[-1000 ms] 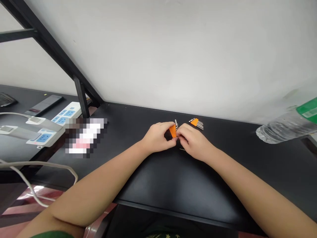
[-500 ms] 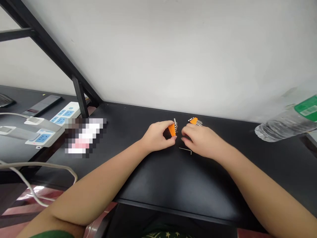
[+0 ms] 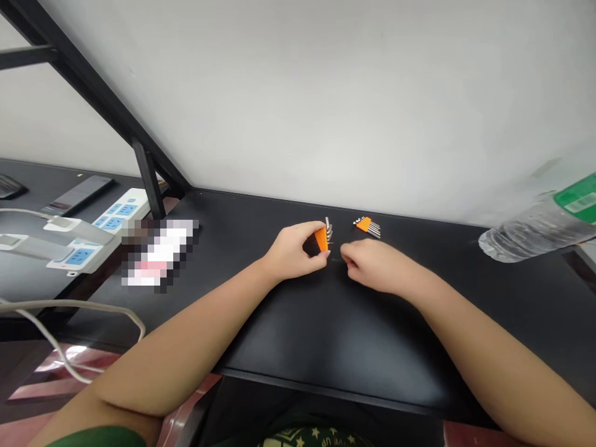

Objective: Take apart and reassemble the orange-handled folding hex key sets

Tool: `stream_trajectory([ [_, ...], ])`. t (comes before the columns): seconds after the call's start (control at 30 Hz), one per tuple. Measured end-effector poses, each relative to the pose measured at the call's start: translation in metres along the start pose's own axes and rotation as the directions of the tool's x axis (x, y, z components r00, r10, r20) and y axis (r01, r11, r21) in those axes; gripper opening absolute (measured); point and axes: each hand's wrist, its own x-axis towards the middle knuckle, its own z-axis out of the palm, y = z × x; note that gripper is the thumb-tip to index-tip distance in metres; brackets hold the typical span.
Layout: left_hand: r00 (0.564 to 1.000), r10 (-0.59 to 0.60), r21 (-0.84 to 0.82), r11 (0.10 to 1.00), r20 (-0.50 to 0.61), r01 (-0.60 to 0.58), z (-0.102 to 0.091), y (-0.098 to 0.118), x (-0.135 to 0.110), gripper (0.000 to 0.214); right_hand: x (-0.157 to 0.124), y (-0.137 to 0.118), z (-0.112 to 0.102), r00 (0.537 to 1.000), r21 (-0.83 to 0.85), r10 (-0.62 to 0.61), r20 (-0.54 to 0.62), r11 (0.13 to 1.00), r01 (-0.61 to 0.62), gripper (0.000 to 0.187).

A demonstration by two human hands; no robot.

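Observation:
My left hand (image 3: 298, 251) pinches an orange hex key holder (image 3: 321, 239) between thumb and fingertips, just above the black table. Several bent metal hex keys (image 3: 329, 231) stick out of its right side. A short way to the right, my right hand (image 3: 367, 264) is closed, thumb against fingers. From its fingertips a thin L-shaped hex key (image 3: 336, 259) points faintly toward the holder; most of it is hidden or blurred. Behind my right hand lies a second orange holder (image 3: 364, 225), filled with several hex keys, flat on the table.
A clear plastic bottle with a green label (image 3: 526, 230) lies at the right. On the left are a white power strip (image 3: 116, 214) with plugged-in chargers, a dark phone (image 3: 79, 195), cables (image 3: 93, 305) and a blurred-out item (image 3: 162, 251). A black metal frame (image 3: 93, 93) rises there, against a white wall.
The L-shaped hex key that lay on the table is now picked up in my right hand, which has closed and moved slightly toward me, uncovering the second holder. My left hand keeps its holder.

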Motion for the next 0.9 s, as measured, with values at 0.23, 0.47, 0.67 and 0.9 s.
stream_trajectory([
  [0.23,0.999,0.038,0.024,0.999,-0.034,-0.037,0.001,-0.001,0.001,0.042,-0.001,0.022,-0.014,1.000,0.354,0.010,-0.025,0.935,-0.001,0.027],
  [0.47,0.998,0.032,0.028,0.999,-0.061,-0.030,0.000,0.001,0.002,0.042,-0.005,0.025,-0.017,0.931,0.339,-0.149,-0.335,0.903,0.266,0.023],
  [0.67,0.998,0.029,0.040,0.999,-0.055,-0.027,-0.001,0.002,0.002,0.042,-0.005,0.022,-0.015,0.900,0.291,-0.182,-0.395,0.905,0.311,0.026],
  [0.9,1.000,0.024,0.069,0.997,-0.019,-0.023,-0.001,0.002,0.002,0.039,-0.004,0.022,-0.012,0.904,0.131,-0.223,-0.366,0.949,0.287,0.029],
])
